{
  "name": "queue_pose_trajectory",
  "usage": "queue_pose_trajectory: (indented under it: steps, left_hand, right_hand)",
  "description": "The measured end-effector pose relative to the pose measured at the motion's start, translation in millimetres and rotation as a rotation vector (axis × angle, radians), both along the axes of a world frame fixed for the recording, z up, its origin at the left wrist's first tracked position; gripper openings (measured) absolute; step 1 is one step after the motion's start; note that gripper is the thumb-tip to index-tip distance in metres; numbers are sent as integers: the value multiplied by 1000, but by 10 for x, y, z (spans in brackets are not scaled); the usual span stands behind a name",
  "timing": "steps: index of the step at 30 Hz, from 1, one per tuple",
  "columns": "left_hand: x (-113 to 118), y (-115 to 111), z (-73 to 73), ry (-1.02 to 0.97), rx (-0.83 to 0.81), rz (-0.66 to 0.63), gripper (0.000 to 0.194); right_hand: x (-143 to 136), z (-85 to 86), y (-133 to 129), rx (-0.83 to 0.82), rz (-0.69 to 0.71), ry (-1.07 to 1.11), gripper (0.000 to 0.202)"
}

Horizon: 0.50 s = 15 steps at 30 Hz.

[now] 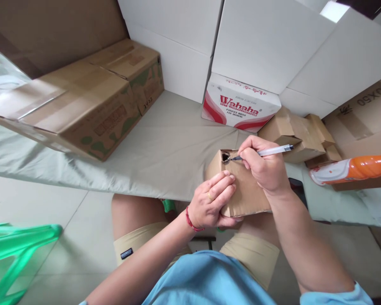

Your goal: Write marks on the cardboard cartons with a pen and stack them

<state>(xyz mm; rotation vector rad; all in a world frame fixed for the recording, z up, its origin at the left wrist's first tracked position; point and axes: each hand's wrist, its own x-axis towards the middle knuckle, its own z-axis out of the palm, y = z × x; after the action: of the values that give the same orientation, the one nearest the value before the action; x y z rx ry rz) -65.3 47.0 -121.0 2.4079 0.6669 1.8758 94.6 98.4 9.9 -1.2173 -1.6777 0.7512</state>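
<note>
A small brown cardboard box (247,190) rests at the front edge of the cloth-covered table, with a ragged dark hole (225,157) near its far left corner. My left hand (212,201) grips the box's near left side, fingers over the top and thumb low on the front. In my right hand (262,163) is a pen (274,150) with a clear barrel, pinched near its tip. The pen's tip touches or is just over the right rim of the hole.
Large brown cartons (92,106) stand on the left of the table (165,148). Behind are a Wahaha carton (241,103) and white boxes (266,42). To the right are small brown boxes (305,135), an orange-and-white bottle (352,169) and a dark phone-like object (297,190). A green stool (22,245) is lower left.
</note>
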Motion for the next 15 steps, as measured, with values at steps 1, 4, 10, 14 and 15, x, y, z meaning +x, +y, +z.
queue_pose_trajectory:
  steps: [1, 4, 10, 14, 15]
  left_hand:
    - [1, 0, 1, -1, -3, 0, 77]
    - [8, 4, 4, -9, 8, 10, 77]
    - [28, 17, -5, -31, 22, 10, 77]
    - [33, 18, -20, -35, 13, -9, 78]
    - [34, 18, -23, -36, 8, -17, 79]
  right_hand:
    - [-4, 3, 4, 24, -22, -7, 18]
    - [-19, 14, 20, 61, -46, 8, 17]
    - [-43, 30, 27, 36, -5, -6, 15]
    - [-50, 31, 26, 17, 1, -33, 15]
    - [-48, 28, 28, 17, -5, -47, 15]
